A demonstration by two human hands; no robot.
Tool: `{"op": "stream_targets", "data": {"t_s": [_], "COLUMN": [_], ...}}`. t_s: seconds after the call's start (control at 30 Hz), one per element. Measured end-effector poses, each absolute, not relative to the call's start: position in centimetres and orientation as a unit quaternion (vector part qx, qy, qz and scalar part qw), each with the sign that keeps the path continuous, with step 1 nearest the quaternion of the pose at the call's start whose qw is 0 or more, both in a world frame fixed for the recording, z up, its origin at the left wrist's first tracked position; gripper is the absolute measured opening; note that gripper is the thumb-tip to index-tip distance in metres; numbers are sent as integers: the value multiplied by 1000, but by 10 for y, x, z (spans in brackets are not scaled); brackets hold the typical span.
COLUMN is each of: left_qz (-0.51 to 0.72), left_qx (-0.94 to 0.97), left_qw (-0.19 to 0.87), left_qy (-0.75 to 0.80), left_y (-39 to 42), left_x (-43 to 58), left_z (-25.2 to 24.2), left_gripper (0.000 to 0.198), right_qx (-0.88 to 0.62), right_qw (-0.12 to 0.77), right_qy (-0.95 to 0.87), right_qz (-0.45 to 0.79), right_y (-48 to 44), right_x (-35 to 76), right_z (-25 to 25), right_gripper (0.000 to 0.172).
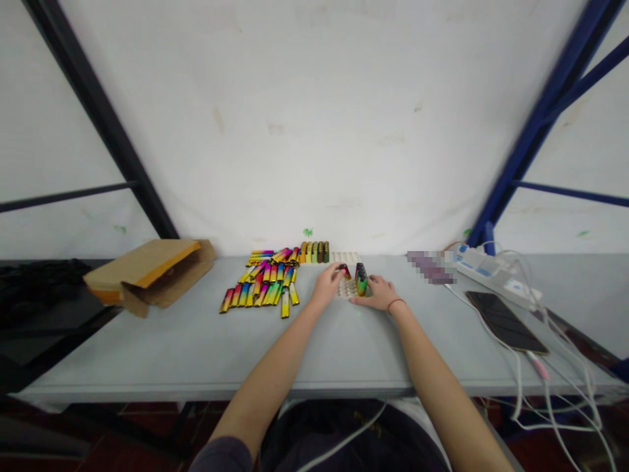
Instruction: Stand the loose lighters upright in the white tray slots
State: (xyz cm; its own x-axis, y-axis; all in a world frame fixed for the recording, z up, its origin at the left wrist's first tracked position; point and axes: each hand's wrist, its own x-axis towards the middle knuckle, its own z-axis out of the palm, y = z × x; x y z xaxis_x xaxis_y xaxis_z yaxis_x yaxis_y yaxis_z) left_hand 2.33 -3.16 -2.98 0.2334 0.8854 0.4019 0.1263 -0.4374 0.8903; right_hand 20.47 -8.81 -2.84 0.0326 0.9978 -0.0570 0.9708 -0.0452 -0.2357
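A small white slotted tray (pixel 346 289) lies on the grey table (pixel 206 347) between my two hands. My left hand (pixel 328 284) rests at its left edge, fingers curled around a rainbow-coloured lighter-like stick (pixel 345 270) that stands in a slot. My right hand (pixel 379 292) sits at the tray's right edge, pinching another rainbow stick (pixel 362 285) upright in the tray. More sticks (pixel 360 269) stand just behind it. A loose pile of several rainbow sticks (pixel 265 283) lies to the left of my left hand.
A second white tray (pixel 324 253), partly filled with upright sticks, stands by the wall. An open cardboard box (pixel 147 272) lies at the left. A power strip (pixel 484 265), white cables (pixel 515 367) and a dark phone (pixel 506 321) occupy the right.
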Motion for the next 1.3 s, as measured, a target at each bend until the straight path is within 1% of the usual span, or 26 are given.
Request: {"op": "stream_targets", "data": {"t_s": [0.13, 0.3, 0.4, 0.47, 0.57, 0.63, 0.7, 0.83, 0.93, 1.07, 1.2, 1.3], "left_qz": [459, 445, 423, 391, 306, 247, 214, 202, 178, 115, 47, 24], "left_qx": [715, 738, 772, 804, 836, 846, 852, 838, 807, 774, 765, 772], "left_qw": [383, 331, 267, 205, 123, 87, 65, 39, 26, 74, 110, 105], "left_qy": [364, 385, 392, 399, 439, 464, 473, 505, 562, 618, 632, 626], "left_y": [-34, -35, -35, -37, -43, -48, -53, -58, -54, -48, -53, -62], "left_x": [24, 26, 25, 24, 24, 24, 25, 20, 2, -25, -27, -15], "left_z": [-29, -30, -29, -26, -22, -20, -18, -8, 4, 15, 17, 16], "left_gripper": [16, 29, 32, 38, 48, 52, 54, 56, 44, 37, 40, 41], "right_qx": [-715, -717, -719, -719, -718, -718, -719, -718, -717, -716, -715, -717], "right_qw": [68, 66, 64, 66, 67, 66, 67, 69, 71, 74, 76, 79], "right_qy": [-688, -686, -685, -684, -685, -685, -685, -685, -685, -686, -686, -684], "right_qz": [99, 103, 104, 103, 101, 101, 100, 104, 107, 107, 111, 112], "right_y": [-87, -88, -89, -89, -89, -90, -90, -90, -90, -89, -89, -89], "right_x": [205, 205, 204, 204, 204, 204, 204, 204, 203, 203, 203, 203], "right_z": [-30, -28, -26, -26, -26, -26, -26, -26, -26, -26, -26, -26], "right_gripper": [86, 86, 85, 85, 84, 83, 83, 85, 86, 85, 88, 88]}}
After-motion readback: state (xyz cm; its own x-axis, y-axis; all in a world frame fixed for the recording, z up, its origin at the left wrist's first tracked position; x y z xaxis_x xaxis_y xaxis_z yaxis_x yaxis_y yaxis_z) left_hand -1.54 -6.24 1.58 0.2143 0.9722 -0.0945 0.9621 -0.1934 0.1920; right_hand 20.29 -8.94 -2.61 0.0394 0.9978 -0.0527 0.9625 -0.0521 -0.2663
